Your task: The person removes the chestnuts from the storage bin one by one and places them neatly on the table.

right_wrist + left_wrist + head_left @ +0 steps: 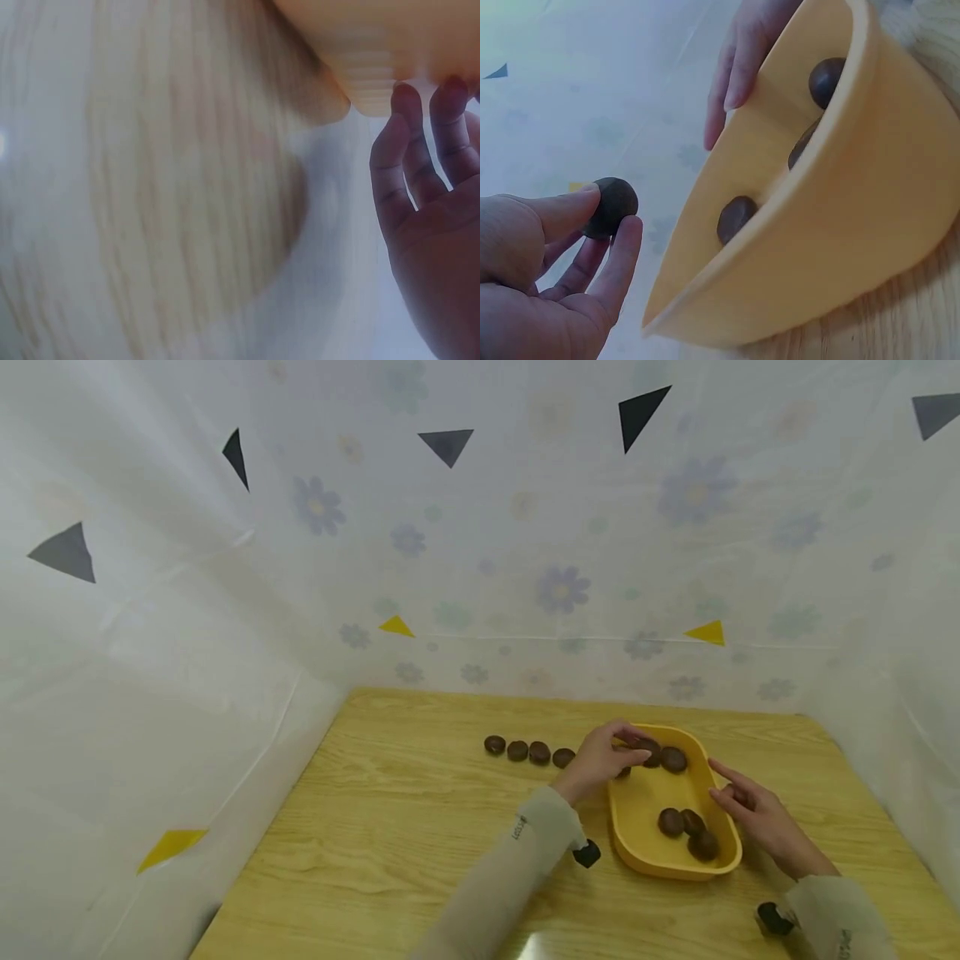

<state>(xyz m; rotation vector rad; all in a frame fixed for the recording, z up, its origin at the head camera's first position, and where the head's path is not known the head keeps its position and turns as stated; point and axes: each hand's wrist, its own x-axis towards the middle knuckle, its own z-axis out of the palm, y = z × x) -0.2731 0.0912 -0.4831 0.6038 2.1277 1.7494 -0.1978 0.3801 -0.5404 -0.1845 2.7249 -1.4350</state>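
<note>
My left hand (600, 760) is over the far left part of a yellow plastic tub (621, 835). Between thumb and fingertips it pinches a dark brown chestnut (615, 206), seen most plainly in the left wrist view. Inside the tub lie several more chestnuts: one (673, 760) at the far end, and a small group with a chestnut (703, 845) near the close right corner. My right hand (765, 817) is at the tub's right side, its extended fingertips touching the rim and outer wall. In the right wrist view its fingers (390, 169) meet the tub's underside edge.
Left of the tub, several chestnuts (539, 752) form a row on the wooden table (405, 827). White patterned sheeting (487, 568) hangs behind the table and at both sides. Each sleeve cuff carries a dark wrist device (587, 853).
</note>
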